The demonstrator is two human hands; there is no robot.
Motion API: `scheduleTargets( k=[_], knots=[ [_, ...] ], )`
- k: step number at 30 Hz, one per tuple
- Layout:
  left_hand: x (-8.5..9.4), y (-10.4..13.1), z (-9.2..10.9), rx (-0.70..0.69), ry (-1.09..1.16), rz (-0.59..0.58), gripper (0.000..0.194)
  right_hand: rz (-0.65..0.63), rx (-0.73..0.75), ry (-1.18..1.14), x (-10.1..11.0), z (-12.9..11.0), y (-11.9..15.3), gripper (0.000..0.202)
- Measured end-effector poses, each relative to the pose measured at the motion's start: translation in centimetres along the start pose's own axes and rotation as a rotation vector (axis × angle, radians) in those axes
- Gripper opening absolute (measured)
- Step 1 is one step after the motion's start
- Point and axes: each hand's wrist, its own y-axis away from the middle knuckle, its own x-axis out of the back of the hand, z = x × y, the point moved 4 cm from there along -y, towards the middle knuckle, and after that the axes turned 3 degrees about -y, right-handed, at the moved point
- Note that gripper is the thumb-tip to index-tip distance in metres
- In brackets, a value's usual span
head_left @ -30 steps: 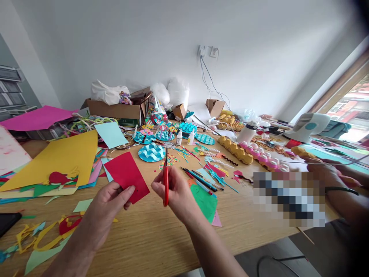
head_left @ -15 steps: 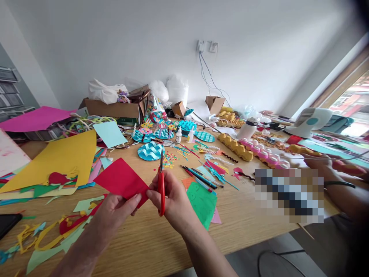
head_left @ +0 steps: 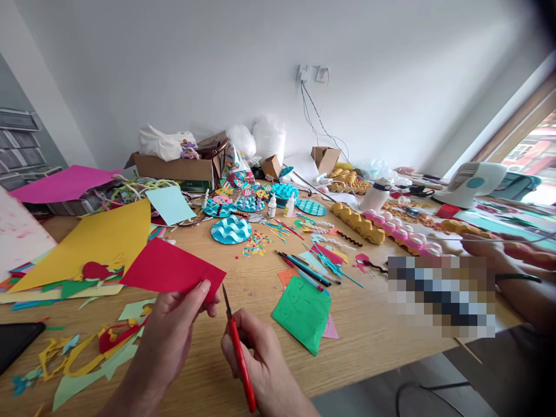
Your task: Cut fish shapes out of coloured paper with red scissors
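Red card (head_left: 167, 269) pinched at its near right corner in my left hand (head_left: 174, 327), thumb on top, sheet held just above the tabletop (head_left: 382, 336). My right hand (head_left: 256, 362) closed around red-handled scissors (head_left: 237, 347), blade tips just beside that pinched corner. Green paper (head_left: 303, 313) to the right; yellow sheet (head_left: 93, 240) and offcuts left. Pencils (head_left: 304, 269), blue wavy disc (head_left: 231, 229) beyond. Another person's hand (head_left: 486, 246) far right.
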Motion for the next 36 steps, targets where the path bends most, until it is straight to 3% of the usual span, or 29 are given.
scheduleTargets(
  k=[13,27,36],
  knots=[
    [-0.7,0.6,-0.3,0.14,0.08,0.074,0.007,0.031,-0.004,-0.088,-0.5,-0.2,-0.2,0.046],
    [-0.8,0.4,-1.1,0.117,-0.012,0.006,0.023,0.06,0.024,-0.065,-0.3,0.8,-0.3,0.054],
    [-0.8,0.3,-1.0,0.065,-0.022,-0.048,0.021,0.054,0.018,-0.05,-0.1,1.3,-0.2,0.056]
  ],
)
